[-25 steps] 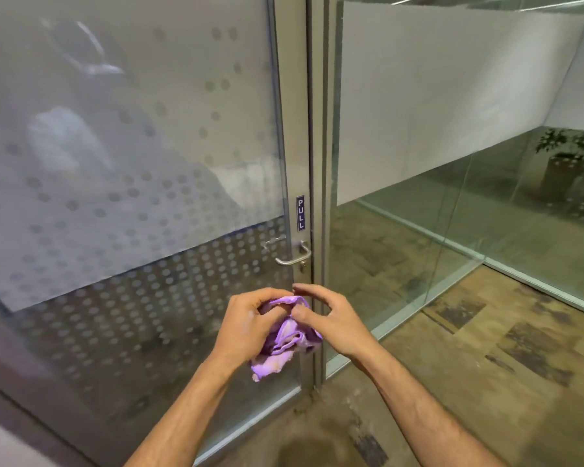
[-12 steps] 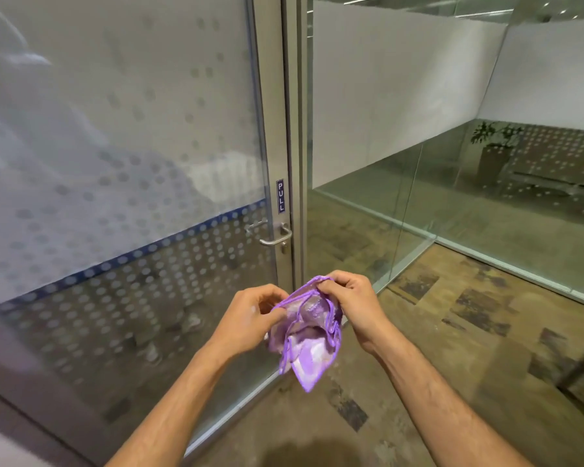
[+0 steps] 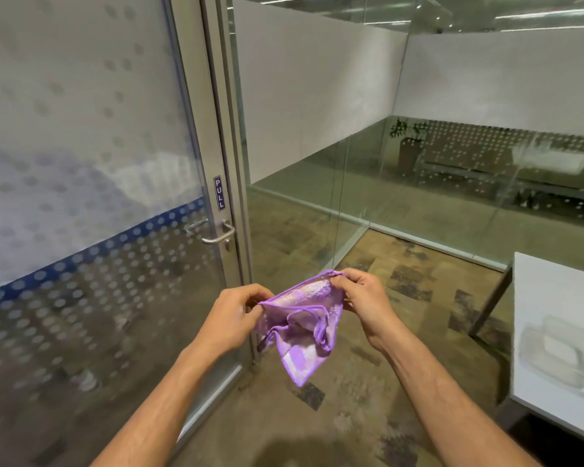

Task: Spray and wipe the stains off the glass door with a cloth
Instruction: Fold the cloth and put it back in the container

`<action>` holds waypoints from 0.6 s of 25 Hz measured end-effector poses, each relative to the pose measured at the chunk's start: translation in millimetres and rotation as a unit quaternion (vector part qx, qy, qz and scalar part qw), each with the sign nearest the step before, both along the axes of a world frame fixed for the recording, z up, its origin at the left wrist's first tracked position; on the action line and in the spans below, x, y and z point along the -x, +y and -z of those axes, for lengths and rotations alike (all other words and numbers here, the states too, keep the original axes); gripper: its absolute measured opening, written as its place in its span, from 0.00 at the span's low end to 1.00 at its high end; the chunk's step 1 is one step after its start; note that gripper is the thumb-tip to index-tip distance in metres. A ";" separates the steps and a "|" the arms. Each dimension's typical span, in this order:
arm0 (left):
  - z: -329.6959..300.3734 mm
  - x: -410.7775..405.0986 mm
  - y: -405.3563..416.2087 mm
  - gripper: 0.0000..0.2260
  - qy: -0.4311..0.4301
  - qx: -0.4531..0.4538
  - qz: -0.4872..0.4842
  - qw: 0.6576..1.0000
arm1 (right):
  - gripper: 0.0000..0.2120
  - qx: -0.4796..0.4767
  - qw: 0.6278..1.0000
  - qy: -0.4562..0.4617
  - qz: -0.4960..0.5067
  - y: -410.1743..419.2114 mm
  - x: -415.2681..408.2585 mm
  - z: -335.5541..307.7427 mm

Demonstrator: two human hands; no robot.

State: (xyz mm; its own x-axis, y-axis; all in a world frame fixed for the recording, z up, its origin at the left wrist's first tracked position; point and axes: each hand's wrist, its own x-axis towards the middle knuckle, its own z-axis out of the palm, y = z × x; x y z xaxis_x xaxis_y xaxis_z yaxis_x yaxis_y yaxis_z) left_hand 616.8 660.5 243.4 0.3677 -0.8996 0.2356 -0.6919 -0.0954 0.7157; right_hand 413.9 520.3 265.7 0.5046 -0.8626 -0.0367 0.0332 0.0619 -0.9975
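Note:
A purple cloth [image 3: 304, 328] hangs spread between my two hands, low in the middle of the view. My left hand [image 3: 231, 315] pinches its left corner and my right hand [image 3: 364, 298] pinches its upper right corner. The glass door [image 3: 81, 163] stands to the left, frosted with a dot pattern and a blue band, in a metal frame. Its lever handle [image 3: 218, 235] and a PULL label [image 3: 219, 193] sit on the frame's right side. No spray bottle is in view.
Clear glass partition walls [image 3: 351, 146] run to the right of the door. A white table [image 3: 553, 332] with a blurred clear object [image 3: 560, 352] on it stands at the right edge. A potted plant [image 3: 408, 143] shows behind the glass. Patterned carpet covers the floor.
The cloth was bunched between both hands and is now pulled open and spread wider. My view has swung to the right, bringing the white table into sight.

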 end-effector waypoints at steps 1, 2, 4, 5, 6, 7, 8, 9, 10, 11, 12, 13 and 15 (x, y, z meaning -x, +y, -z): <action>-0.7 6.2 -4.8 0.16 -0.005 0.004 0.008 1.000 | 0.10 0.000 1.000 0.001 0.011 -2.8 9.3 -0.3; -2.3 13.1 -10.2 0.15 -0.004 0.009 0.012 1.000 | 0.10 0.000 1.000 -0.003 0.024 -6.4 20.6 -0.6; -5.0 23.6 -20.0 0.13 -0.001 0.014 0.008 1.000 | 0.10 0.002 0.999 -0.016 0.051 -14.2 42.7 -2.7; -6.0 30.1 -24.5 0.12 -0.006 0.014 0.005 1.000 | 0.09 0.004 0.998 -0.024 0.063 -19.1 54.8 -4.2; -5.6 37.2 -28.7 0.12 -0.018 0.007 0.004 1.000 | 0.09 0.006 0.997 -0.031 0.071 -23.3 66.5 -5.9; -5.4 47.6 -33.5 0.12 -0.030 -0.003 0.008 1.000 | 0.09 0.007 0.997 -0.038 0.073 -27.4 78.8 -7.9; -4.3 58.8 -38.2 0.13 -0.031 -0.015 0.015 0.999 | 0.10 0.009 0.997 -0.042 0.071 -30.6 89.9 -9.8; -3.2 72.1 -43.2 0.15 -0.020 -0.025 0.027 0.999 | 0.10 0.008 0.997 -0.047 0.068 -33.0 100.0 -11.7; -0.9 87.4 -49.0 0.16 -0.002 -0.033 0.041 0.999 | 0.11 0.007 0.997 -0.051 0.063 -35.2 109.7 -13.1; 1.3 104.4 -55.2 0.17 0.013 -0.041 0.057 0.997 | 0.11 0.007 0.997 -0.053 0.054 -36.8 118.1 -13.6; 4.2 125.2 -63.0 0.19 0.026 -0.049 0.078 0.995 | 0.11 0.013 0.998 -0.049 0.041 -39.6 129.3 -13.1; 8.0 145.3 -70.4 0.21 0.039 -0.056 0.101 0.993 | 0.11 0.022 0.999 -0.043 0.021 -41.7 139.1 -12.6; 17.7 187.3 -84.3 0.22 0.078 -0.058 0.128 0.987 | 0.12 0.037 0.999 -0.028 -0.023 -45.9 161.2 -11.3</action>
State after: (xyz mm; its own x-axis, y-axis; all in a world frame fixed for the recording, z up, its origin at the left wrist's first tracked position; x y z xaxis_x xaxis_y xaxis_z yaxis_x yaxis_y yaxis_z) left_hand 429.5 576.2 225.7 0.1485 -0.9853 0.0850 -0.5866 -0.0186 0.8096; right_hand 252.7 474.5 277.0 0.5440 -0.8373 0.0552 0.0871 -0.0091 -0.9962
